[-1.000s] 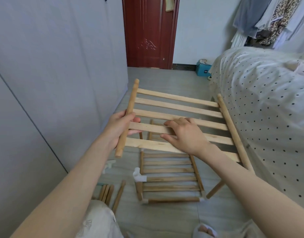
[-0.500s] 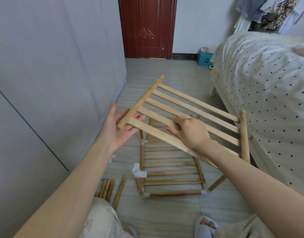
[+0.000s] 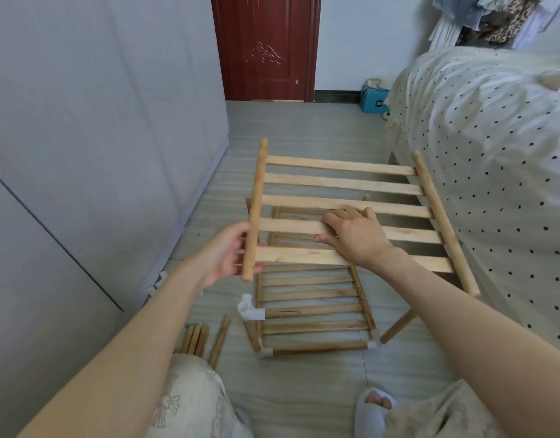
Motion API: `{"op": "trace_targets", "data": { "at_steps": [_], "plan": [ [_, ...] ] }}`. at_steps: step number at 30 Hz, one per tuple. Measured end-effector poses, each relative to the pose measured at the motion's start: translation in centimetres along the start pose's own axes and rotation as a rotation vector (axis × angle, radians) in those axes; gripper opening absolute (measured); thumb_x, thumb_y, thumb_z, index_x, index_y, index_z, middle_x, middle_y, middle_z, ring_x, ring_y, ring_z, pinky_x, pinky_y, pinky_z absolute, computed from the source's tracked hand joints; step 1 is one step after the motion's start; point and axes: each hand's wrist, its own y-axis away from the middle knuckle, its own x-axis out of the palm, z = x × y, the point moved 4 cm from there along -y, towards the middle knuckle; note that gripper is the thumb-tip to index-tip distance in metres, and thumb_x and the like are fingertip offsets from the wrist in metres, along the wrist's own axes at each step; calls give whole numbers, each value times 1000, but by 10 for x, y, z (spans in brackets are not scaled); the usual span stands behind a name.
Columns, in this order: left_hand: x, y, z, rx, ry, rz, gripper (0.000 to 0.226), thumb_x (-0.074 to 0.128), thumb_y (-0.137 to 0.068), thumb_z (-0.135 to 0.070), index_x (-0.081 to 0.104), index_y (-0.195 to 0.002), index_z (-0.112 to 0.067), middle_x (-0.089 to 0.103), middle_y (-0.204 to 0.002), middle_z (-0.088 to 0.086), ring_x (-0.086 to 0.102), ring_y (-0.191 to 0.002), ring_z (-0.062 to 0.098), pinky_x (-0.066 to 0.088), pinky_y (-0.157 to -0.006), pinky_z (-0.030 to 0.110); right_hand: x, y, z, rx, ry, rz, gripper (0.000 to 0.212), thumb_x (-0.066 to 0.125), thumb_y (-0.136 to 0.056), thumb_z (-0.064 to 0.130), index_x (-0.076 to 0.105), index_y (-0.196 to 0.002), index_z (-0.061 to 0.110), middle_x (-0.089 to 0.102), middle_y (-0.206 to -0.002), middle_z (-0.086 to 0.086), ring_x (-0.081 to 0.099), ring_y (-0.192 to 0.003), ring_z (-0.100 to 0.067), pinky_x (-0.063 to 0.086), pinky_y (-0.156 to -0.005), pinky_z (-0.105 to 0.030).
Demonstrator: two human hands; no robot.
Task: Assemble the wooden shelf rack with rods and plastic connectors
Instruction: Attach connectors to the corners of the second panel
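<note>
Slatted panel [image 3: 341, 184] above floor rack [image 3: 313, 311], bed [image 3: 493, 153] right

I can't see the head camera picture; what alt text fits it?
Two hands hold a slatted shelf above a part-built rack on the floor; the left hand is at its side rod, the right hand grips a slat.
</note>
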Motion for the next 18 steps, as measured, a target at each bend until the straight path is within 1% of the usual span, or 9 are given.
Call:
{"op": "trace_targets", "data": {
  "at_steps": [2, 4, 7, 11, 13, 15, 16, 17, 18],
  "plan": [
    [6, -4, 7, -15, -132, -95, 34, 50, -93, -46, 47, -110, -17, 62, -104, 14, 68, -84, 28, 58, -60, 36, 1, 1, 3, -59, 44, 3, 46, 38, -92, 56, 52, -117, 20, 55, -123, 0, 41, -121, -19, 27, -92, -36],
    [11, -10, 10, 74, -180, -212, 32, 47, -93, -47, 47, -107, -19, 65, -91, 11, 67, -80, 21, 54, -55, 31, 0, 0, 6, -96, 72, -13, 48, 38, -90, 57, 53, -118, 20, 54, -123, 0, 40, -123, -18, 27, -94, -35],
    [13, -20, 12, 200, -100, -337, 28, 44, -96, -44, 53, -94, -18, 57, -69, 3, 64, -73, 19, 45, -61, 26, -1, 1, 7, -47, -11, -13, 47, 43, -89, 56, 54, -118, 21, 52, -125, -1, 39, -124, -19, 28, -97, -37],
    [17, -30, 15, 233, -126, -406, 25, 45, -95, -44, 50, -83, -23, 50, -71, 1, 65, -84, 26, 46, -65, 28, -1, 9, 6, 62, -221, 39, 42, 49, -91, 48, 54, -122, 21, 50, -124, -2, 41, -121, -22, 33, -99, -40],
    [18, -35, 19, 201, -131, -424, 28, 45, -95, -45, 50, -84, -19, 51, -72, 2, 63, -78, 23, 45, -62, 28, -8, 14, 6, 120, -290, -89, 32, 49, -94, 38, 61, -111, 14, 56, -113, -7, 49, -111, -26, 40, -93, -40],
    [17, -40, 23, 155, -124, -443, 33, 44, -95, -45, 51, -94, -14, 52, -75, 3, 61, -74, 19, 47, -70, 31, -13, 21, 5, 265, -387, -184, 32, 44, -96, 31, 63, -80, 11, 61, -91, -12, 58, -93, -33, 47, -80, -39],
    [17, -42, 24, 136, -119, -455, 34, 43, -96, -45, 49, -99, -13, 52, -75, 2, 59, -73, 17, 46, -74, 32, -11, 24, 6, 370, -436, -151, 40, 40, -97, 33, 56, -65, 13, 62, -80, -13, 61, -84, -35, 50, -74, -38],
    [17, -45, 26, 122, -109, -461, 34, 42, -96, -45, 48, -101, -13, 51, -75, 2, 58, -74, 16, 46, -77, 33, -7, 28, 7, 484, -503, -65, 48, 36, -97, 37, 52, -58, 15, 64, -72, -13, 64, -77, -35, 52, -71, -37],
    [17, -47, 26, 113, -87, -463, 34, 42, -96, -45, 48, -102, -12, 50, -74, 2, 59, -77, 18, 48, -81, 35, 0, 33, 9, 597, -612, 59, 54, 34, -96, 43, 55, -57, 13, 67, -67, -13, 67, -69, -32, 55, -68, -36]
  ]
}}
